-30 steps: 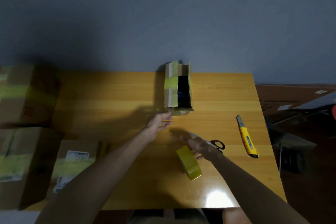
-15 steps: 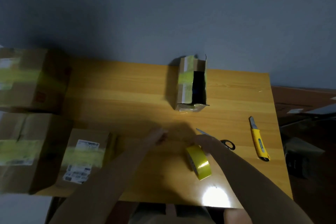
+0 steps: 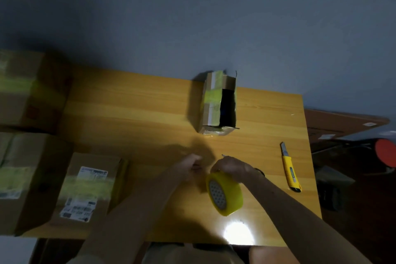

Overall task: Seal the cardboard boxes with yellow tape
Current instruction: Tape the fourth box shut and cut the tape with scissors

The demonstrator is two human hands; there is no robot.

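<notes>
The right hand [image 3: 231, 168] grips the roll of yellow tape [image 3: 224, 194] from above, fingers curled over its top edge. The roll stands on its rim on the wooden table [image 3: 139, 113], its core facing the person, probably so that a length can be pulled off sideways. The left hand [image 3: 190, 166] sits just beside the roll with its fingers drawn in. Whether they pinch the loose end of the tape I cannot tell, though the position fits someone picking for that end.

The small cardboard box [image 3: 218, 103] waits at the far middle of the table, well apart from both hands. One flap lies flat with a yellow strip across it; the other side gapes dark, so it appears to be the one awaiting sealing. The yellow utility knife [image 3: 290, 169] lies to the right, within reach of the right hand and likely kept there for cutting. The scissors [image 3: 259, 171] are mostly hidden under the right wrist—only a dark handle loop and a blade tip show.

Along the left side are the boxes already banded in yellow, apparently set aside as done: the labelled box [image 3: 90, 191], the near-left box [image 3: 19, 178] and the far-left box [image 3: 27, 90].

The count: four cardboard boxes—three taped, one open—one tape roll, one knife, one pair of scissors, two hands.
</notes>
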